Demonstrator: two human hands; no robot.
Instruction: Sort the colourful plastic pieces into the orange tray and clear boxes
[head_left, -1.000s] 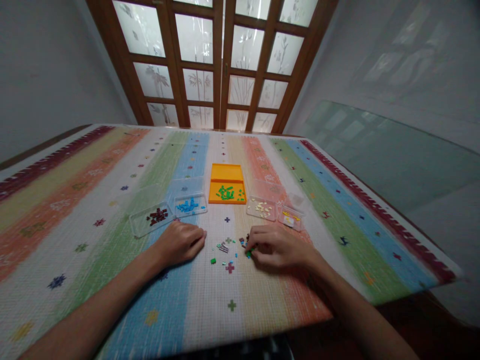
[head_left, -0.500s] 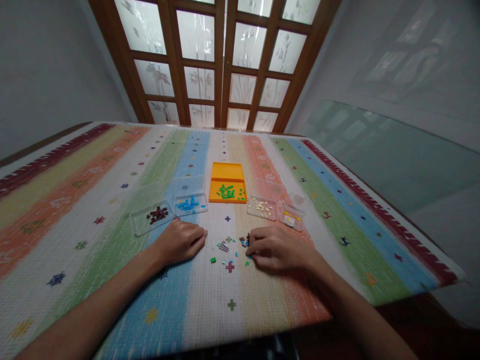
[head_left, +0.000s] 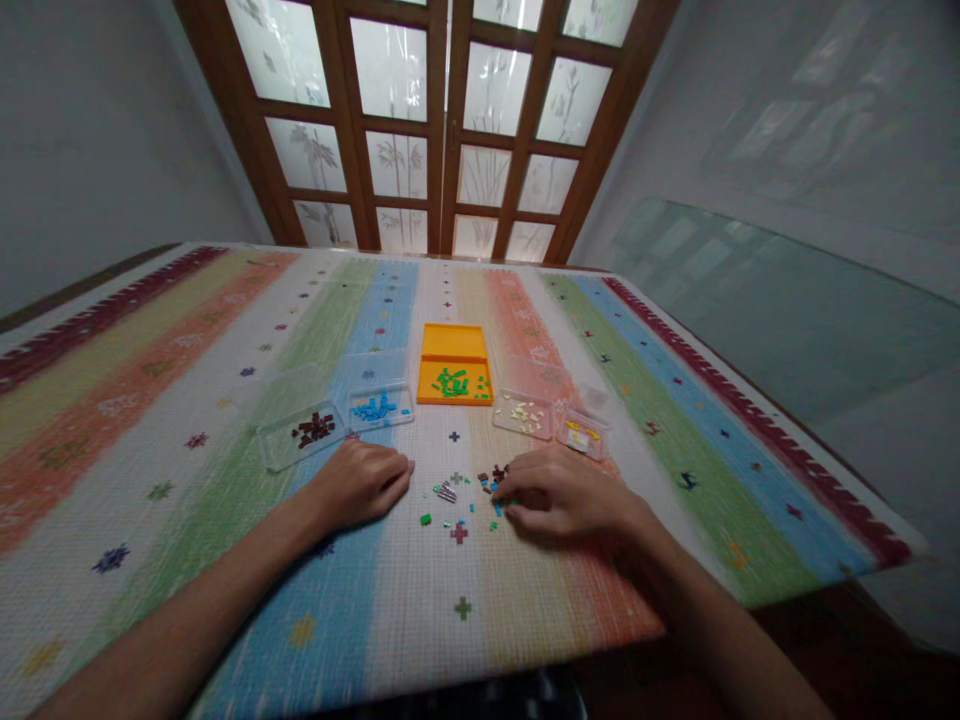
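Observation:
A scatter of tiny loose pieces in several colours lies on the striped tablecloth between my hands. My right hand rests at the right edge of the scatter with its fingers curled, fingertips pinched on small pieces I cannot make out. My left hand lies palm down to the left of the scatter, fingers loosely curled, holding nothing visible. Beyond them stand an orange box with green pieces, a clear box of blue pieces, one of dark red pieces, one of pale pieces and one of yellow pieces.
The table's near edge runs just below my forearms and its right edge slants away. A wooden door with frosted panes stands behind the table. A glass sheet leans at the right.
My right hand has shifted slightly right and its fingertips have moved among the loose pieces. My left hand has stayed in place.

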